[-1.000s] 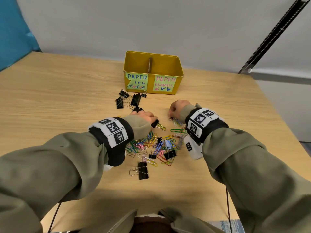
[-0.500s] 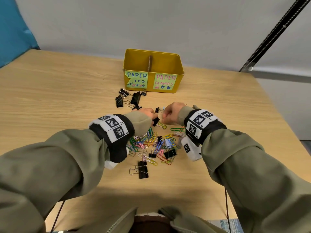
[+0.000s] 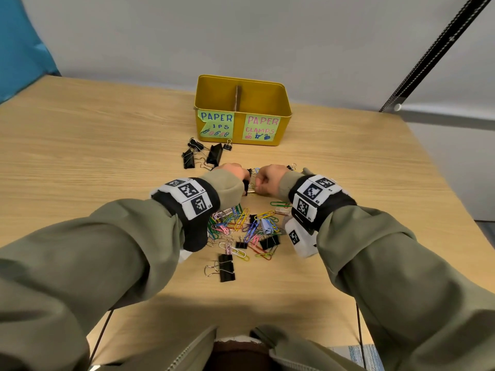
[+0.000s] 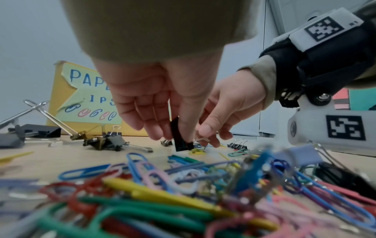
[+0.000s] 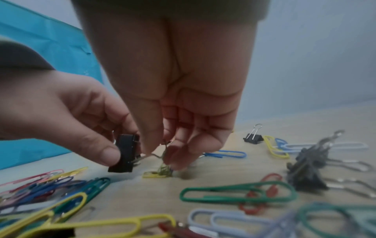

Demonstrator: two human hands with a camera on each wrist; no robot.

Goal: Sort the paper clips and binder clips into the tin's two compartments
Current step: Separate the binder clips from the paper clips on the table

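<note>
Wooden table (image 3: pixel 80 162) nearest me carries mixed paper clips (image 3: pixel 242 223); beyond, left hand (image 3: pixel 233 174) pinches a black binder clip (image 4: pixel 180 139), right hand (image 3: pixel 267 179) pinches its wire handle (just above a yellow clip). Farthest stands the tin (image 3: pixel 281 124).

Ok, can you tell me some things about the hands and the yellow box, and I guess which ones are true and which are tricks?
1. The left hand pinches a black binder clip. True.
2. The yellow tin stands at the near edge of the table. False: it stands on the far side, beyond the clips.
3. The right hand is pulling at the clip's wire handle. True.
4. All the paper clips are silver. False: they are many colours, such as green, yellow, blue and pink.
5. The tin's right label reads PAPER CLAMPS. True.
</note>
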